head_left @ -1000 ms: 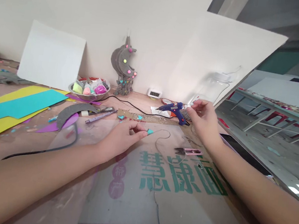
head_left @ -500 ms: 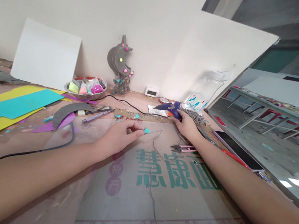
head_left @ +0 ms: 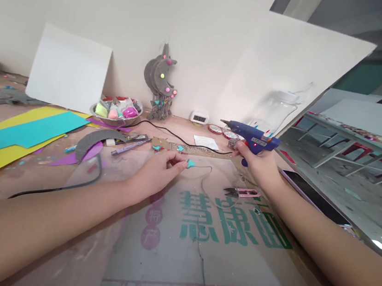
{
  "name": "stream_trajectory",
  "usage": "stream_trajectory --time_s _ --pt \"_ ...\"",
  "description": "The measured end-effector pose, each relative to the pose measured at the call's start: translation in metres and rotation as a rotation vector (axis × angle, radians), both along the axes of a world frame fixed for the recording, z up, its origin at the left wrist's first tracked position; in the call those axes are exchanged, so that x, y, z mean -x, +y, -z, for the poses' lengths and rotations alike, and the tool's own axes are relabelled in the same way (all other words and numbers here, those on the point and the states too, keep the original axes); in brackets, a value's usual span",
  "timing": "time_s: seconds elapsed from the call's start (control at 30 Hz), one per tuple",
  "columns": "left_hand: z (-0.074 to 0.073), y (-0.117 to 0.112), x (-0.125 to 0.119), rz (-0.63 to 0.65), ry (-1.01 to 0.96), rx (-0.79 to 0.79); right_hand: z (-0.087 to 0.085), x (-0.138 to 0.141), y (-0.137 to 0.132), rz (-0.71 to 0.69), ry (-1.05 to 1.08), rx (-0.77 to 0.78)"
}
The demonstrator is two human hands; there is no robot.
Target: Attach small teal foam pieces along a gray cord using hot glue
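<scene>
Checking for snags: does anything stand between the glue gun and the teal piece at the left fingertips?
Nothing upright. Between the glue gun and the teal piece only a white slip and a black cord lie flat on the table.

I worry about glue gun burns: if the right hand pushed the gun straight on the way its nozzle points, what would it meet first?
Probably the small white digital clock. The right hand holds the glue gun above the tabletop, so depth is unclear.
</scene>
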State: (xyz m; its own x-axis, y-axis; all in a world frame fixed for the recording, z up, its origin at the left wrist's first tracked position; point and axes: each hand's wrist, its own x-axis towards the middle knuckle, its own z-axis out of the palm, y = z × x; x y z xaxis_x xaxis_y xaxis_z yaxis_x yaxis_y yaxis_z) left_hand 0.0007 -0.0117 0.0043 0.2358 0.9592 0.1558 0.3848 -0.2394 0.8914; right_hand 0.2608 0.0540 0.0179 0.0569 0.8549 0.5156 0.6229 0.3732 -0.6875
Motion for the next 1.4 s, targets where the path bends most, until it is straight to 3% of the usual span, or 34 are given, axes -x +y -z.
stream_trajectory --time_s 0.17,0.37,0.53,0.9,1.4 --pt "0.0 0.003 0.0 -0.037 0.008 -0.004 0.009 0.034 -0.037 -0.251 0.143 0.013" --pt "0.001 0.004 0.001 -0.111 -0.011 -0.017 0.009 0.039 -0.051 -0.294 -0.053 0.081" --pt "0.004 0.005 0.001 -0.131 -0.023 -0.033 0.007 0.04 -0.055 -0.416 -0.053 0.114" --pt "0.003 0.01 0.004 -0.126 0.003 -0.064 0.011 0.037 -0.052 -0.305 -0.152 0.115" --pt "0.001 0.008 0.004 -0.139 -0.025 -0.056 0.015 0.041 -0.048 -0.26 -0.085 0.118"
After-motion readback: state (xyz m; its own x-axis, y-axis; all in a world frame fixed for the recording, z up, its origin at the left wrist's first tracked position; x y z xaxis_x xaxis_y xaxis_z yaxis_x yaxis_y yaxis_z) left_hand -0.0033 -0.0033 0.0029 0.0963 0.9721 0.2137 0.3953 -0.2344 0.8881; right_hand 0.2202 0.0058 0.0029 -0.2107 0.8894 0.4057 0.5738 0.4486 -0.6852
